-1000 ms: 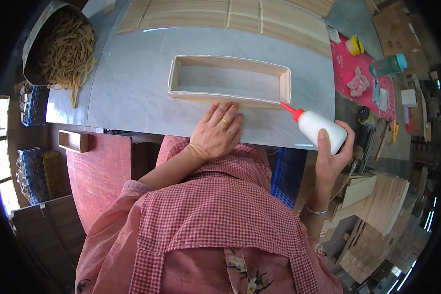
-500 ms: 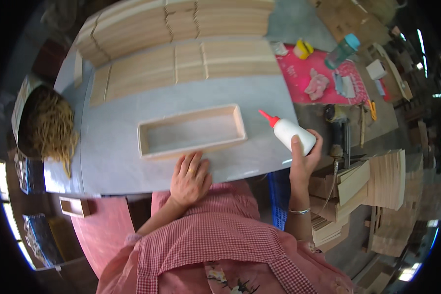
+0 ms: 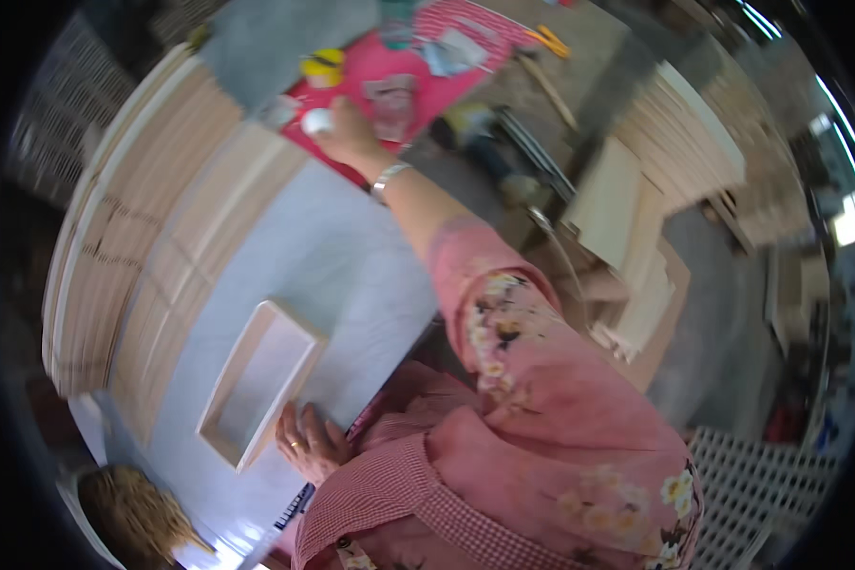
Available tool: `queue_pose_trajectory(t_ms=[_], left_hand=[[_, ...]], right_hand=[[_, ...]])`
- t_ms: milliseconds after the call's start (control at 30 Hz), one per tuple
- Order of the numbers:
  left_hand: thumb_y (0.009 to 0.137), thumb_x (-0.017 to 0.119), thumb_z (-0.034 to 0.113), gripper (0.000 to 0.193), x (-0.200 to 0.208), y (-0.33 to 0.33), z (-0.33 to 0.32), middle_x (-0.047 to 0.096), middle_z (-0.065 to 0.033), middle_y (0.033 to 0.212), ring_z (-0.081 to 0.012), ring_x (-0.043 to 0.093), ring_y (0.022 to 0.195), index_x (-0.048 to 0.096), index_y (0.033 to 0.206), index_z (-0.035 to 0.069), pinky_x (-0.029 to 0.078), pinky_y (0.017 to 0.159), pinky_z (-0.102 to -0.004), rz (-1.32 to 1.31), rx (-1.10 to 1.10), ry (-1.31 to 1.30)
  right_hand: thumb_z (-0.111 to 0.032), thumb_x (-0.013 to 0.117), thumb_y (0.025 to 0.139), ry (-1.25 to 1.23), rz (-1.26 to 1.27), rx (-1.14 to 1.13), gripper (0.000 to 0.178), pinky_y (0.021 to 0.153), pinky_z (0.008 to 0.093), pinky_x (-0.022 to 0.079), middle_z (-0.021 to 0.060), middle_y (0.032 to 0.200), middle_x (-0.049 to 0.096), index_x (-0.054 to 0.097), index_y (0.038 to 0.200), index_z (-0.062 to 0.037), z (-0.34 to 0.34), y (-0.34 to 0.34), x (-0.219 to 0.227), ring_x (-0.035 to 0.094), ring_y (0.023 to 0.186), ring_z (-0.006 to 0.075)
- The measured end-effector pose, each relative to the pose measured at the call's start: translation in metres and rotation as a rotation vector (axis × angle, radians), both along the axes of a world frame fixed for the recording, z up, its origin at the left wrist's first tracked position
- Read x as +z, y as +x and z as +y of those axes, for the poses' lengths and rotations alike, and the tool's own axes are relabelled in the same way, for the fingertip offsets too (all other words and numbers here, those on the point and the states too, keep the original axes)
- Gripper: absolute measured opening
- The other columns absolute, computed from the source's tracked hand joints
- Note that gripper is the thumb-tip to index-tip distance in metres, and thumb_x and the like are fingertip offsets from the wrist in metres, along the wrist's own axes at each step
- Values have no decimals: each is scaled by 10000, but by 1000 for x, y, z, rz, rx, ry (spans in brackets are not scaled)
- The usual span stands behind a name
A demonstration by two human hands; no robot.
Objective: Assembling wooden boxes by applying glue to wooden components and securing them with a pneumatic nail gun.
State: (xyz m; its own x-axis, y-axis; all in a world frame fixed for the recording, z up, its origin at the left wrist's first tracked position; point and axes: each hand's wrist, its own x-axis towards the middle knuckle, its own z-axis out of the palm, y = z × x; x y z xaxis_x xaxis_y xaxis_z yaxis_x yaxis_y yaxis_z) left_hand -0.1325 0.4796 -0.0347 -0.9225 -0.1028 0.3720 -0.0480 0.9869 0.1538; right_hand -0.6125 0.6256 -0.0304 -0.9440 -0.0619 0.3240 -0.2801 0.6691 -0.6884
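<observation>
My right hand (image 3: pixel 351 140) is stretched far forward over the pink cloth (image 3: pixel 342 93), closed round a white squeeze bottle (image 3: pixel 317 121). Only the white end of the bottle shows, and it is blurred; the red nozzle is out of sight. My left hand (image 3: pixel 312 445) lies at the table's near edge with its fingers spread, against the near side of an open rectangular wooden frame (image 3: pixel 301 378). The frame rests flat on the grey table (image 3: pixel 351 256).
Stacked wooden strips (image 3: pixel 133 218) line the table's far left. A yellow round item (image 3: pixel 323 67), a crumpled pink rag (image 3: pixel 389 104) and a teal bottle (image 3: pixel 396 24) sit on the cloth. Boards (image 3: pixel 627 218) stand at right; a basket of tan bands (image 3: pixel 138 513) is lower left.
My right hand has carried the squeeze bottle forward from the table's near right side to the pink cloth. The view has turned right. My left hand stays beside the frame.
</observation>
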Motion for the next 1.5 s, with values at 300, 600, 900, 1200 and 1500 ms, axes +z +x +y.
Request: queue_pose_trajectory(t_ms=[300, 600, 900, 1200, 1500], left_hand=[[859, 619, 140, 395, -11, -1, -9, 504, -129, 1432, -382, 490, 1285, 601, 1252, 111, 423, 1068, -549, -8, -12, -13], [860, 634, 154, 383, -18, 2, -11, 493, -127, 1447, -358, 463, 1323, 609, 1240, 116, 386, 1105, -517, 21, 42, -13], [835, 666, 150, 352, 2, 0, 5, 512, -163, 1413, -376, 458, 1324, 643, 1176, 65, 380, 1104, -516, 2, 26, 62], [817, 696, 121, 382, 9, 5, -15, 530, -195, 1377, -402, 503, 1264, 638, 1183, 28, 404, 1086, -520, 152, -151, 248], [993, 632, 125, 358, 97, 13, -51, 605, -252, 1270, -297, 665, 1105, 552, 1276, -79, 562, 958, -361, 275, 64, 1936]], right_hand=[[-239, 716, 829, 96, 537, -506, 423, 917, 386, 494, 149, 1138, 653, 633, 1191, -37, 243, 162, 75, 612, 1017, 340], [-726, 699, 768, 345, -645, -936, 1015, 925, 499, 510, 269, 1276, 549, 499, 1310, 109, 364, 267, 33, 623, 1091, 413], [-513, 739, 759, 264, -498, -897, 838, 866, 458, 552, 287, 1193, 578, 546, 1240, 144, 370, 283, 41, 635, 1042, 431], [-473, 745, 742, 346, -275, -686, 710, 676, 437, 550, 254, 844, 693, 658, 1100, 133, 338, 321, 89, 681, 745, 371], [-149, 820, 632, 325, -47, 971, 898, 1126, 426, 403, 199, 1535, 437, 490, 1450, 18, 65, 333, 159, 493, 1343, 369]])
